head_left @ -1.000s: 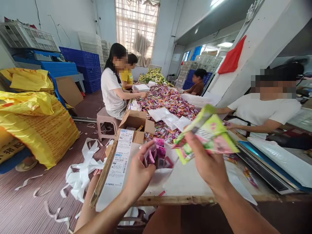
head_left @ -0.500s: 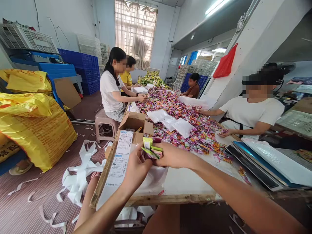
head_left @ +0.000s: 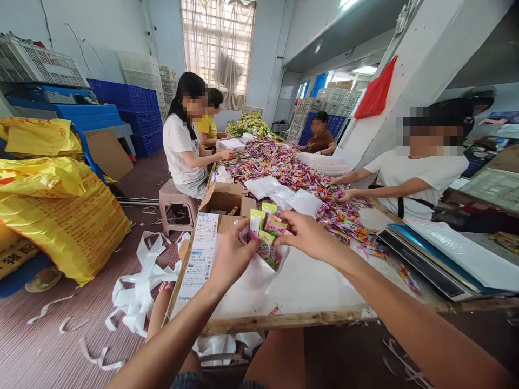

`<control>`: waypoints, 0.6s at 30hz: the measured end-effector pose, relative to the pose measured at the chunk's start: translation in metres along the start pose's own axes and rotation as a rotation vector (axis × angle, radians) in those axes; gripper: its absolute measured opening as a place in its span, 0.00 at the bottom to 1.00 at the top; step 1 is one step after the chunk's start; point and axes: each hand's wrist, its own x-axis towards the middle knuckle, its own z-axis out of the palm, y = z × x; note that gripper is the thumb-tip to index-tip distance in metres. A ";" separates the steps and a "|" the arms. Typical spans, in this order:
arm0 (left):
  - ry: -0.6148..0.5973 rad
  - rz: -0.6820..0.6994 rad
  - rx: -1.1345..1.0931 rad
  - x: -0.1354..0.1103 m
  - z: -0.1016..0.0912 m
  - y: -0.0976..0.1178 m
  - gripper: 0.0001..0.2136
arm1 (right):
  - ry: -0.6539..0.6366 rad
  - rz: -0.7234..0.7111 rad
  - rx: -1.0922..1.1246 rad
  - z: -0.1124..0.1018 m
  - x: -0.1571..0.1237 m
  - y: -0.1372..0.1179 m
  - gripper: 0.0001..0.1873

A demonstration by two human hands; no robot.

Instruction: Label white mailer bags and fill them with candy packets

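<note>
My left hand (head_left: 229, 255) is closed around a bunch of small green and pink sachets (head_left: 265, 229) and holds them upright over a white plastic bag (head_left: 259, 275) that lies on the table. My right hand (head_left: 303, 233) pinches the same bunch from the right side, fingertips on the top sachets. Both hands hover above the near end of the wooden table (head_left: 300, 319). A long printed label sheet (head_left: 199, 256) lies just left of my left hand. An open cardboard box (head_left: 225, 199) stands behind the hands.
A big heap of colourful sachets (head_left: 284, 167) covers the table's middle, with white bags (head_left: 279, 194) on it. Several people sit along both sides sorting. A flat scale (head_left: 421, 259) lies at right. Yellow sacks (head_left: 60, 210) and white strips (head_left: 138, 286) cover the floor at left.
My right hand brought a handful of green sachets down from the air to the bunch in my left hand. Both hands now grip the bunch together, slightly higher and further right.
</note>
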 end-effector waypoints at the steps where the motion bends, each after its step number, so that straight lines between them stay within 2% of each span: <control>1: -0.003 0.002 0.026 0.000 0.000 -0.002 0.27 | 0.000 -0.002 0.013 0.000 -0.002 0.002 0.15; 6: -0.059 0.039 0.152 0.000 -0.001 0.002 0.33 | -0.064 -0.001 0.078 -0.007 -0.006 0.010 0.13; 9: -0.079 0.033 0.212 0.002 -0.001 0.005 0.32 | -0.027 0.021 0.089 -0.012 -0.008 0.011 0.13; 12: -0.088 0.026 0.244 0.006 0.001 -0.002 0.29 | 0.028 0.017 0.019 -0.016 -0.012 0.007 0.11; 15: -0.069 0.035 0.244 0.012 0.003 -0.010 0.27 | 0.238 -0.122 -0.115 -0.016 -0.018 -0.005 0.09; 16: -0.062 0.039 0.242 0.014 0.003 -0.011 0.26 | 0.272 -0.179 -0.155 -0.014 -0.019 -0.010 0.11; 17: -0.061 0.040 0.240 0.016 0.004 -0.011 0.26 | 0.250 -0.221 -0.200 -0.010 -0.019 -0.014 0.12; 18: -0.062 0.039 0.239 0.017 0.005 -0.011 0.26 | 0.171 -0.239 -0.253 -0.004 -0.017 -0.018 0.12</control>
